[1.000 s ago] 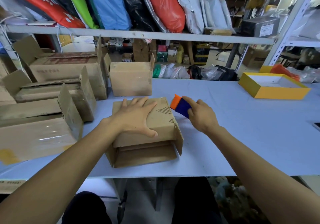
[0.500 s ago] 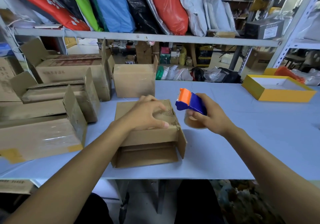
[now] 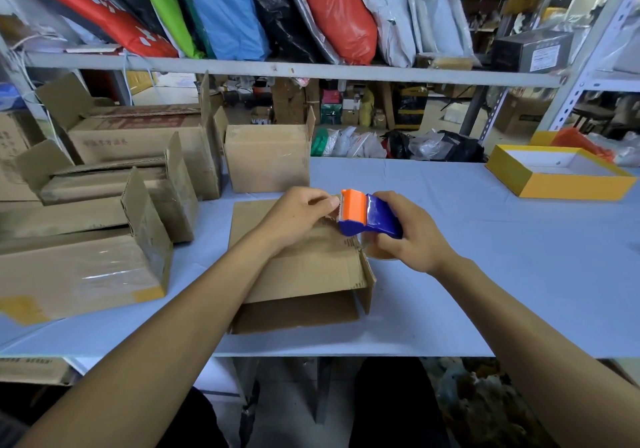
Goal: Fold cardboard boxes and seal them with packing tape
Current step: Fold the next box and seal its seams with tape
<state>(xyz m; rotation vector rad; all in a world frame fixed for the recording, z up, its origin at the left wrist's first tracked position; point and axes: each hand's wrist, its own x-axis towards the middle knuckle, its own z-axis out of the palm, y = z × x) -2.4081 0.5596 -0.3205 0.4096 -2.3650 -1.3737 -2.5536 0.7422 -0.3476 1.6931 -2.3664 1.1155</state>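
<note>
A long pale-blue packing table (image 3: 485, 274) is seen with a half-folded cardboard box (image 3: 304, 267) lying at its near edge, in front of the person, its top panels laid flat and one end flap left standing open at the right. A second earlier the box was being pressed flat by the left hand (image 3: 294, 217); that hand has now been lifted off and is curled at the dispenser's orange blade, where the tape end appears to be pinched, though the tape itself cannot be made out. The blue-and-orange tape dispenser (image 3: 367, 217), then held low beside the box, has been raised over the box's far right corner and is gripped by the right hand (image 3: 412, 236), fingers wrapped round body and roll. Sealing is judged about to begin. The cardboard is worn, creased and scuffed, printed faintly on top.
</note>
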